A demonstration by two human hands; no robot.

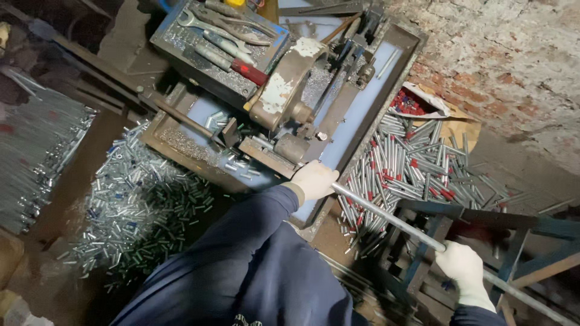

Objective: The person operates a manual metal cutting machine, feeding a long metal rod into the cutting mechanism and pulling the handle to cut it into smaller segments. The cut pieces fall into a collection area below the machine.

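A long shiny metal tube (386, 218) runs from the lower right up toward a rusty cutting machine (290, 90). My left hand (314, 180), in a pale glove, grips the tube close to the machine's clamp. My right hand (464, 265), also gloved, holds the same tube farther back, above a blue metal stand (483, 220). The machine sits in a shallow metal tray (362, 121) with a blue floor. Its round guard is worn and flaking.
A heap of short cut tube pieces (139, 199) lies left of the tray. Longer tubes with red caps (411, 169) are piled to the right, by a brick wall (501, 54). A tool tray with wrenches and pliers (223, 36) sits behind the machine. Long rods (36, 151) lie at far left.
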